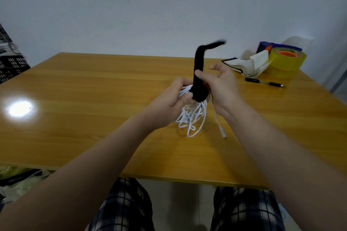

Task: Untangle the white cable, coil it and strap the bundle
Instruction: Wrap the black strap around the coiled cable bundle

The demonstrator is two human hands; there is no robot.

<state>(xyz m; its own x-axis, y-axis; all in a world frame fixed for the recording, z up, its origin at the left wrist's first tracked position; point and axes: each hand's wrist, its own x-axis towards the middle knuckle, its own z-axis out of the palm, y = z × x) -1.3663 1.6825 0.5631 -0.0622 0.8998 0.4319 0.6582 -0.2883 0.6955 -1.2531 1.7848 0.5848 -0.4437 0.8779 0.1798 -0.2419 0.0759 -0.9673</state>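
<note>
Plaid cloth is covering the person's knees at the bottom edge of the frame, and two bare forearms are reaching up from there toward the middle.

The left hand (169, 105) is curling its fingers round the top of the white cable (193, 118), with its thumb pressing on the wrapped part of the black strap (199, 73). The right hand (223, 84), just right of centre, is pinching the strap with its thumb against the near face. Its other fingers are lying loosely bent behind the strap and above it. How they meet the strap's far side is hidden.

The cable is hanging as a bunch of loose loops below the hands, at the centre of the frame, with the lowest loops reaching down to the table (93, 90). One end with a white connector (223, 133) is trailing down to the right, beside the right wrist. The strap is circling the top of the bundle. Its free tail is standing upright above the hands and bending right at a blurred tip.

Farther back on the right, a black pen (264, 82) is lying on the wood. Beyond it, a fanned notebook (247, 67) is lying just beside a yellow tape roll (287, 60). A blue box (262, 47) is standing behind them. A bright glare (19, 108) is showing on the table at the left edge, and a black crate (13, 65) is standing beyond the table's far left corner.
</note>
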